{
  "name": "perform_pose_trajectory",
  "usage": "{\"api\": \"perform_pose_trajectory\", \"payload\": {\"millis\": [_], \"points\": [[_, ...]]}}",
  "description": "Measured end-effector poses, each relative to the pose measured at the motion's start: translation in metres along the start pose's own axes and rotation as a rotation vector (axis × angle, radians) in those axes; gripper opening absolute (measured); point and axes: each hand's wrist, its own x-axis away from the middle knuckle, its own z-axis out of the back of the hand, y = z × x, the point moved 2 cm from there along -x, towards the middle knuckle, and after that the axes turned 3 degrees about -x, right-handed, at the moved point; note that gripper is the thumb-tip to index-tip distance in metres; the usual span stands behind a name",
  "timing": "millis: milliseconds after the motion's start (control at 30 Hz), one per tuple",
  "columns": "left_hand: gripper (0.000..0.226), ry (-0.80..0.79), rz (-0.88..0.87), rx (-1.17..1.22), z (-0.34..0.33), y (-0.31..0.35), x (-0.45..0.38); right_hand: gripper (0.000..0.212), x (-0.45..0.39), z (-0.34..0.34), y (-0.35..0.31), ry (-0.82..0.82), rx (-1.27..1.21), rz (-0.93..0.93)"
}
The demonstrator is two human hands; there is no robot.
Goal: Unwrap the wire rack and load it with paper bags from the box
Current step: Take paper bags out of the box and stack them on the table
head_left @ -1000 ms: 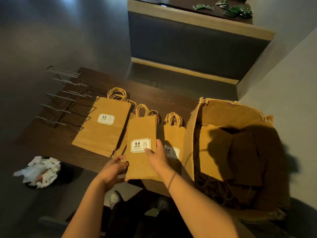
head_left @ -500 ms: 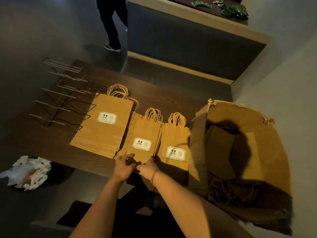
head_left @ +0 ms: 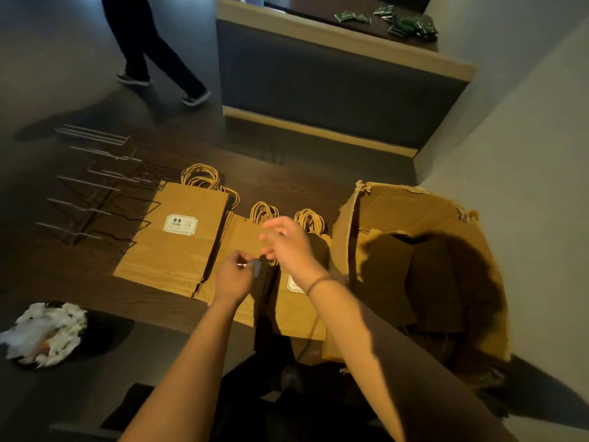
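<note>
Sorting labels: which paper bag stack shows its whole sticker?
The large stack farthest left, beside the wire rack. The hands cover the other two stacks' stickers.

- Head view, single, wide-angle: worn on the person's head, facing forward and steeply down.
- Range: close over the desk; forearms enter from lower frame.
- Upper frame: floor and counter beyond.

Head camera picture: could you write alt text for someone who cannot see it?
A person's left hand pinches a small object while the right hand hovers open above three stacks of brown paper bags on a dark table. An empty wire rack lies to their left, a torn cardboard box to their right.
</note>
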Motion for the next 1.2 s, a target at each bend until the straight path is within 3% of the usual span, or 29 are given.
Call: {"api": "perform_pose_trajectory", "payload": {"millis": [167, 367, 467, 567, 800, 967, 1100, 1200], "points": [[0.01, -0.157, -0.029, 0.358, -0.027, 0.082, 0.022, 0.015, -0.001, 0.096, -0.004, 0.277, -0.075, 0.072], [0.012, -0.283, -0.048, 0.622, -0.065, 0.141, 0.059, 0.019, -0.03, 0.226, 0.107, 0.582, -0.144, -0.299], [0.014, -0.358, -0.035, 0.665, -0.078, 0.15, 0.071, 0.04, -0.021, 0.259, 0.157, 0.538, -0.101, -0.482], [0.014, -0.429, 0.002, 0.631, -0.091, 0.147, 0.078, 0.044, 0.005, 0.258, 0.19, 0.414, -0.07, -0.588], [0.013, -0.472, 0.079, 0.604, -0.108, 0.126, 0.09, 0.091, -0.006, 0.246, 0.208, 0.47, -0.088, -0.607], [0.016, -0.5, 0.151, 0.658, -0.1, 0.127, 0.089, 0.062, -0.019, 0.25, 0.197, 0.468, -0.053, -0.519], [0.017, -0.506, 0.176, 0.677, -0.093, 0.127, 0.087, 0.017, -0.021, 0.27, 0.18, 0.426, 0.433, -0.272], [0.018, -0.523, 0.179, 0.693, -0.09, 0.127, 0.086, 0.023, -0.018, 0.291, 0.162, 0.405, 0.555, -0.238]]}}
